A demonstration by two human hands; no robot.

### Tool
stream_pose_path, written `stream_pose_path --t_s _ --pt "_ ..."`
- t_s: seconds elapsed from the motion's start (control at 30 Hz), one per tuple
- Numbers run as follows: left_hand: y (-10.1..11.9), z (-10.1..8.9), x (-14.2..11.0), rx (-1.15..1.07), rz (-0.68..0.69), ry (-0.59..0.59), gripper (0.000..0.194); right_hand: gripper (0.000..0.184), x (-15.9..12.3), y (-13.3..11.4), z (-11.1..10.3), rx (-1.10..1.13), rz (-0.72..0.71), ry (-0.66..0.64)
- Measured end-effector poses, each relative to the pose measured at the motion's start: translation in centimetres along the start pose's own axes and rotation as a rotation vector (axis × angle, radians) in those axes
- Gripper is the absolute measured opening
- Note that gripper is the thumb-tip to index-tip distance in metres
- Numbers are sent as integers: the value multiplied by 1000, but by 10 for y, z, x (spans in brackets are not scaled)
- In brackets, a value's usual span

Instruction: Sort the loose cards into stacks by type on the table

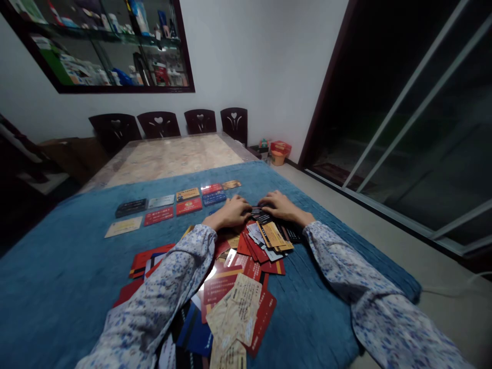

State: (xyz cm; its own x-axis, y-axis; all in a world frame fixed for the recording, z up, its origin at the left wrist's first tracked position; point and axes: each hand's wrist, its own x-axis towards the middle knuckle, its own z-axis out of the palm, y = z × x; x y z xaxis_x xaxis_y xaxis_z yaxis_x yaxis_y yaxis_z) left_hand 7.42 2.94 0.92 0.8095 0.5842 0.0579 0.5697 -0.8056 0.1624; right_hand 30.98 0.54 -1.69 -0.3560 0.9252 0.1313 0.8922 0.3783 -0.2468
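A loose heap of cards (246,266), mostly red, tan and black, lies on the blue cloth (57,287) in front of me. Both my hands rest at the far end of the heap. My left hand (229,211) and my right hand (279,205) are closed from either side on a dark card (260,214) held between them. Beyond my hands, two rows of single cards (175,202) lie face up on the cloth, with red, blue, grey, black and tan ones side by side.
The cloth covers the near part of a long table with a marbled top (169,156). Several dark chairs (159,123) stand at its far end. A glass wall cabinet (103,46) hangs above. A red basket (280,151) sits on the floor by the sliding door (415,123).
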Motion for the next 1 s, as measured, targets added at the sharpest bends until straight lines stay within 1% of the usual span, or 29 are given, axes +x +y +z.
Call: stream_pose_path --t_s 0.13,0.3,0.43,0.57,0.63,0.77,0.93,1.0 --pt "-2 -3 -2 -5 22 -16 27 31 -1 -3 -1 -2 -3 21" --pt "-4 -1 -3 18 48 5 31 32 -5 -4 -4 -6 -48 27" --pt "-8 2 -4 21 77 4 33 33 -9 1 -5 48 -88 16" --pt "-10 3 -3 2 64 9 32 33 -11 8 -1 101 -106 47" --pt "-10 3 -2 -11 53 28 30 32 -10 12 1 119 -120 71" --pt "-13 4 0 -29 31 103 29 29 -6 18 5 108 -140 115" --pt "-19 11 2 -62 32 185 27 35 -2 19 9 54 -84 156" --pt "-20 14 3 -92 24 217 27 34 -1 18 11 33 -55 161"
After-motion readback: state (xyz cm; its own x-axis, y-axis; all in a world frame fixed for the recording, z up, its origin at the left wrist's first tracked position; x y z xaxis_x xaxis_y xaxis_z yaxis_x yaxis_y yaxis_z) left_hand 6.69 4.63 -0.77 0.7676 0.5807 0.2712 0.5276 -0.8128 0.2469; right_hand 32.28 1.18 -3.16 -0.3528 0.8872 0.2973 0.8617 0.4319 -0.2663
